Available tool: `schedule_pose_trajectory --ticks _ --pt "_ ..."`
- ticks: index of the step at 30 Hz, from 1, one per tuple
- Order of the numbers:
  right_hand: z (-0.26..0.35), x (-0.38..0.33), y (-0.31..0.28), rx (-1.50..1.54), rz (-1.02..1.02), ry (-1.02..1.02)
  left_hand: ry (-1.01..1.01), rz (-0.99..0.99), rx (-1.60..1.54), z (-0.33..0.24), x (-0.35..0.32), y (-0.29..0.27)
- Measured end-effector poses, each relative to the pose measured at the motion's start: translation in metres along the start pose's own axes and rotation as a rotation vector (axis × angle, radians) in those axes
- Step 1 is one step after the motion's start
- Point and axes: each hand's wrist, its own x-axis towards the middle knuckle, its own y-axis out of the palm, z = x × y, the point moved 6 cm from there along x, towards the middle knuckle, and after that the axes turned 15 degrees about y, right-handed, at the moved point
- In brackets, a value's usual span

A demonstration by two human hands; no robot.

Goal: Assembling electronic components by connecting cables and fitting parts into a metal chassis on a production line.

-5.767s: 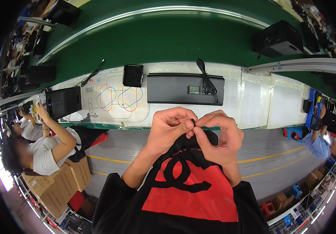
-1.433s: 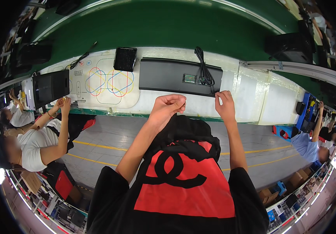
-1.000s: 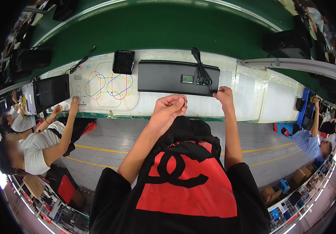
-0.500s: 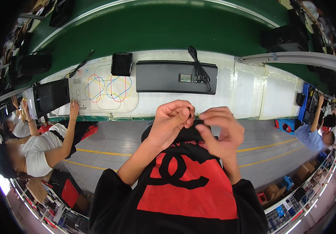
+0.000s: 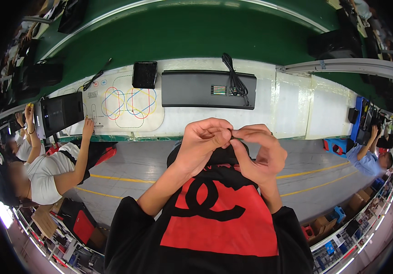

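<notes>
Where the fingertips of both hands are held close together, a small dark piece (image 5: pixel 231 133) is pinched between the thumb and forefinger of the left grip (image 5: pixel 204 145). The right grip (image 5: pixel 264 153) is placed just beside it, thumb and forefinger nearly closed at the right side of the piece; whether the piece is also clasped there cannot be made out, as it is mostly covered by fingers. Both are seen against the near edge of the counter (image 5: pixel 292 109), in front of a black shirt (image 5: pixel 137 246) with a red panel.

Beyond them, a long dark grey casing (image 5: pixel 182 91) is laid flat on the counter, its right part crossed by a bundled black cable (image 5: pixel 237 82). To the left, a black tray (image 5: pixel 145 75) is set by a pale mat (image 5: pixel 155 121) printed with coloured loops. Farther left, a black boxy device (image 5: pixel 64 112) is stood, with a co-worker's hand (image 5: pixel 87 127) placed near its right side. On the far side, the counter is bordered by a green surface (image 5: pixel 196 41); at right, a metal rail (image 5: pixel 342 65) is mounted.
</notes>
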Motion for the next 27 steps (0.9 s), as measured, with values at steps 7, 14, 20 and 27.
schedule_pose_trajectory --ticks 7,14,20,27 --pt "0.000 -0.001 -0.001 -0.125 0.012 -0.006 -0.004 -0.026 0.083 0.010 -0.001 -0.007" --pt "-0.099 -0.041 -0.009 -0.249 0.039 0.160 -0.087 -0.150 0.226 0.050 -0.012 -0.066" --pt "-0.213 -0.037 -0.017 -0.453 0.100 0.183 -0.118 -0.275 0.274 0.062 -0.025 -0.119" --pt "-0.229 -0.012 0.000 -0.742 0.321 -0.145 -0.106 -0.297 0.260 0.060 -0.020 -0.123"
